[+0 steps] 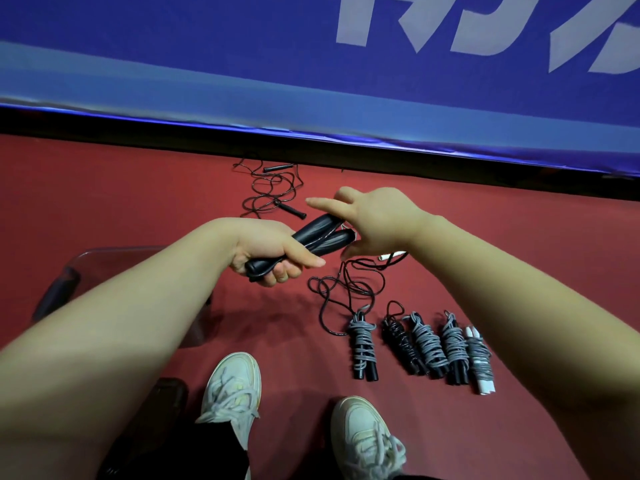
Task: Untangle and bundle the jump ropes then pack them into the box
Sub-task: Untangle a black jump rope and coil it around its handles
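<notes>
Black smooth plastic handles [322,233] of one jump rope lie together in the left hand [273,251], whose fingers are clamped round them. The right hand [377,223] spreads its fingers apart at their tips. The thin limp cord [346,292] trails on the red floor [138,188]. I judge the handles light and rigid, so the best place to hold.

The left hand [273,251] and right hand [377,220] are bare, as are both forearms right to the frame's edge. On the feet are chunky low sneakers, the left shoe [232,386] and the right shoe [363,434] — off-white, with thick pale laces and cream soles. Black trouser legs [214,452] reach down to the shoe tops.
</notes>
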Tool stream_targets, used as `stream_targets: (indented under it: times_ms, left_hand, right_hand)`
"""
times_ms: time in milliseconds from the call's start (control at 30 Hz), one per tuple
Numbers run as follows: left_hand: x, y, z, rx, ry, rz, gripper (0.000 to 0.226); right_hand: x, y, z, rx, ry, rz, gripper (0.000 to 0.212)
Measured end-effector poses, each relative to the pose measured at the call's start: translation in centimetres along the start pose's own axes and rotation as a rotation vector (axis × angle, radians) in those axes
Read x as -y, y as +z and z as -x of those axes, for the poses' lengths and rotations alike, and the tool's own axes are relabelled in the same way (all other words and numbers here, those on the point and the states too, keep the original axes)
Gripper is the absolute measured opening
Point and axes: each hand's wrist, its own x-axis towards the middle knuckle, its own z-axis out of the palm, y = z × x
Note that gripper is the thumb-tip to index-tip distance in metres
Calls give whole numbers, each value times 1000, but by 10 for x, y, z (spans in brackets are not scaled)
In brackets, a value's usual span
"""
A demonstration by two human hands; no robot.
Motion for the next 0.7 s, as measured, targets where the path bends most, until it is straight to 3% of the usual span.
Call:
stream_targets:
  times_ms: [133,333,433,567,700]
  left_hand:
    - [-5,1,-1,-24,-3,14,29]
    - [-11,5,-5,-31,-35,-4,24]
    - [-11,6,-4,-21,-51,-5,18]
    - [-8,5,-1,7,-38,31,22]
    - [-10,7,1,29,60,78,38]
  right_hand:
    - [-5,4,-2,-2,56,-76,78]
    - [6,5,-3,15,44,-481,97]
    - [17,5,-5,-35,-35,-378,89]
    - [20,1,-4,-97,-65,-231,50]
    - [13,0,-1,-119,-21,-182,44]
